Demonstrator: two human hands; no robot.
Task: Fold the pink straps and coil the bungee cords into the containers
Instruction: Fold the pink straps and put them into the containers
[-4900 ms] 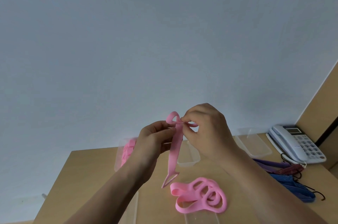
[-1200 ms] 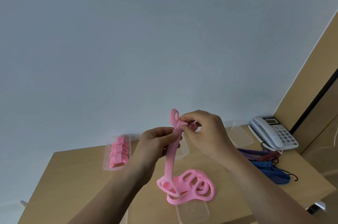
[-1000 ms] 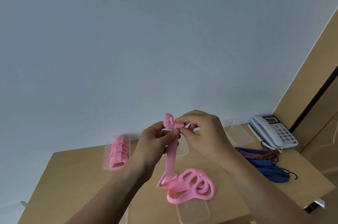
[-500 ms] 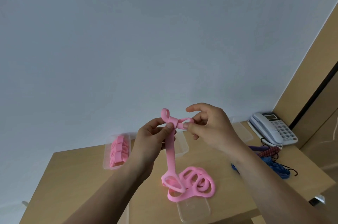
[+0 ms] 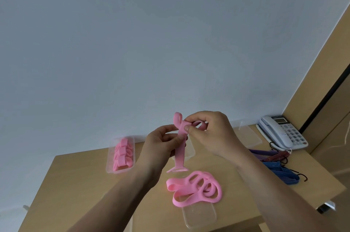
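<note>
Both hands raised over desk (image 5: 75, 184) centre: left hand (image 5: 161, 144) pinches pink strap (image 5: 180, 154) mid-length, right hand (image 5: 212, 133) fingers closed on its top fold. Since half a second ago strap tail lifted clear of loose strap pile (image 5: 195, 188); folding advancing. Filled container (image 5: 121, 154) at far-left edge, bungee cords (image 5: 276, 171) right edge untouched.

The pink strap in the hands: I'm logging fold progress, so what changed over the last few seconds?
The long pink strap has been folded further at its top; its hanging tail is shorter, now clear of the table. Both the left hand and right hand still pinch it. The loose pink strap pile and filled container stayed put.
</note>
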